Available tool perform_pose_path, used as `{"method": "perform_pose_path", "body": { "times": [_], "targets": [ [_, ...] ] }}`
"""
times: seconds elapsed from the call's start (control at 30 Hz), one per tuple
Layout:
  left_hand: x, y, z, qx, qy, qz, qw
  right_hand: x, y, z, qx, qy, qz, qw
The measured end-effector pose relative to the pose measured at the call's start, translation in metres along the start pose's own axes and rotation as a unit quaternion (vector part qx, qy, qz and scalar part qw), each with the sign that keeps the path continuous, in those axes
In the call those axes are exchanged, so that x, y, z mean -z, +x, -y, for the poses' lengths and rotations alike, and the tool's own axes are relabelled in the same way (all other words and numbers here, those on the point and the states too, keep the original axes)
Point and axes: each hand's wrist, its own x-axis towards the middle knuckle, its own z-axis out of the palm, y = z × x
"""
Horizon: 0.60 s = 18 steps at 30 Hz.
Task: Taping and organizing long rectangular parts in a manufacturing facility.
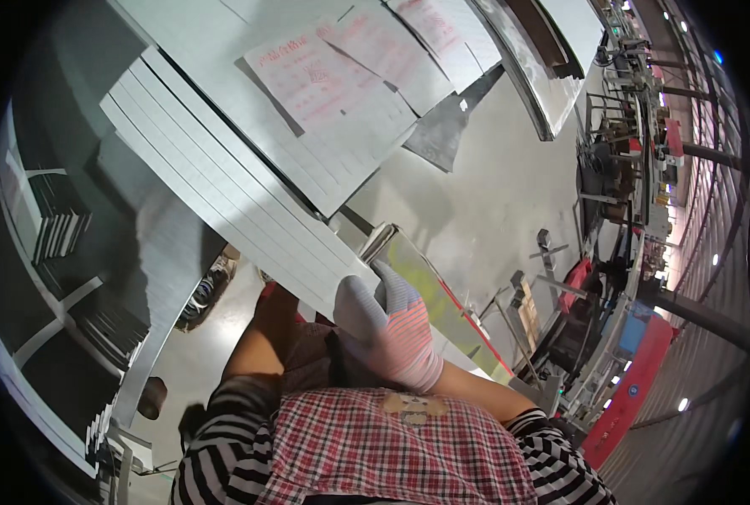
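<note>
A long white panel (pixel 232 189) with thin parallel lines runs slantwise from the upper left toward my body. At its near right end is my right hand (pixel 392 332), in a knitted glove with grey fingertips and pink-orange stripes. The thumb lies on the panel's end and the fingers curl at its edge, so the hand is closed on it. My left forearm (pixel 257 349), bare below a striped sleeve, reaches up to the panel's near edge. The panel hides most of my left hand, fingers included.
Beyond the panel, a white surface (pixel 307 160) carries paper sheets (pixel 307 71) with red print. A greenish-yellow board (pixel 442 290) with a red edge stands right of my glove. Stacked white boards (pixel 59 236) lie at left. A shoe (pixel 206 290) shows below the panel. Machinery (pixel 636 168) lines the right.
</note>
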Motion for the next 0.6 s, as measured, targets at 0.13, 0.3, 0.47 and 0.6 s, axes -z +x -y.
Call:
{"method": "perform_pose_path", "body": {
  "times": [0.13,0.3,0.47,0.6],
  "targets": [
    [0.019,-0.146,-0.079,0.001,0.378,-0.032,0.925,0.009,-0.004,-0.012,0.018,-0.065,-0.045,0.997],
    [-0.133,-0.148,-0.210,-0.042,0.309,0.008,0.950,0.013,-0.014,-0.013,0.013,-0.003,-0.033,0.999],
    [-0.144,-0.108,-0.211,-0.046,0.450,-0.055,0.890,0.076,0.002,0.012,0.166,0.068,-0.204,0.962],
    [-0.135,-0.094,-0.197,-0.062,0.775,0.016,0.629,0.103,0.065,0.022,0.272,-0.265,0.256,0.889]
  ]
}}
